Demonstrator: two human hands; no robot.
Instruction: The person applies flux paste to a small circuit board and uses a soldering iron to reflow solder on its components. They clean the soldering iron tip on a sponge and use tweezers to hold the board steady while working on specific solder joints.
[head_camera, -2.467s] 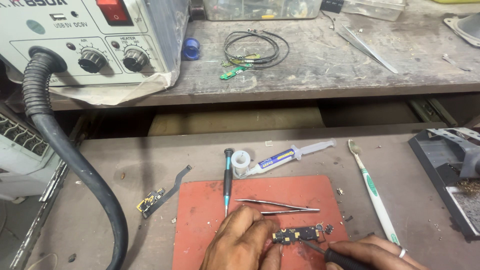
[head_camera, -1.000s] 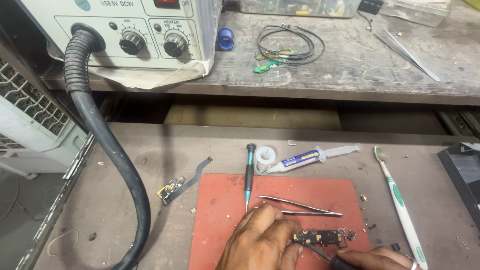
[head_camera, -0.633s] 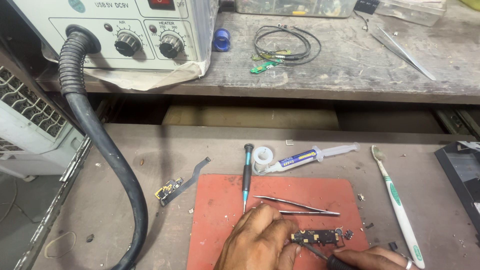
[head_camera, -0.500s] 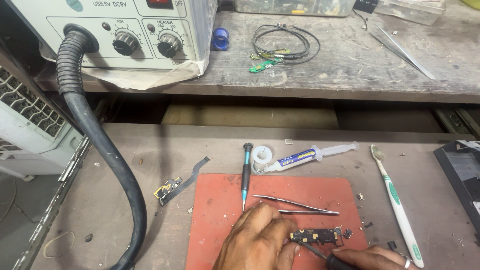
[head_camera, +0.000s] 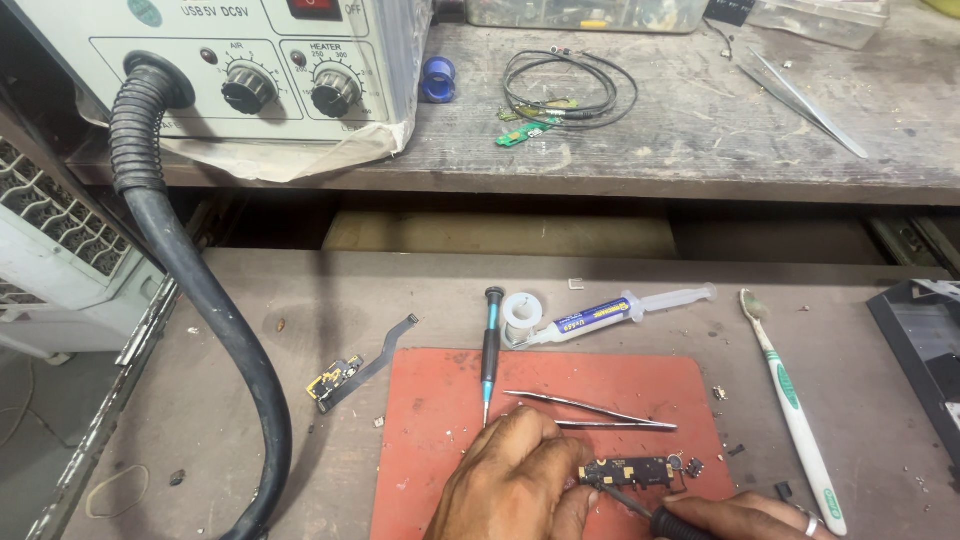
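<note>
- The grey hot-air station fills the upper left of the frame on the upper shelf, its thick black ribbed hose curving down the left side to the bottom edge.
- The red work mat lies at lower centre on the brown bench; both hands work over its lower edge.
- The left hand, at bottom centre, is closed down on the small circuit board, fingertips pinning the board's left end to the mat.
- The right hand, at the bottom right edge, is clamped around a dark-handled tool whose thin tip slants up-left to the board's underside edge.
- The board sits between the two hands, its long axis running left to right; the left hand is touching it, the right reaches it only through the tool.
- A white toothbrush lies at right, nearly upright in the frame.
- A flux syringe and a small white spool rest just above the mat.
- A dark screwdriver points down onto the mat; tweezers lie just above the hands.
- A flex cable part lies left of the mat.
</note>
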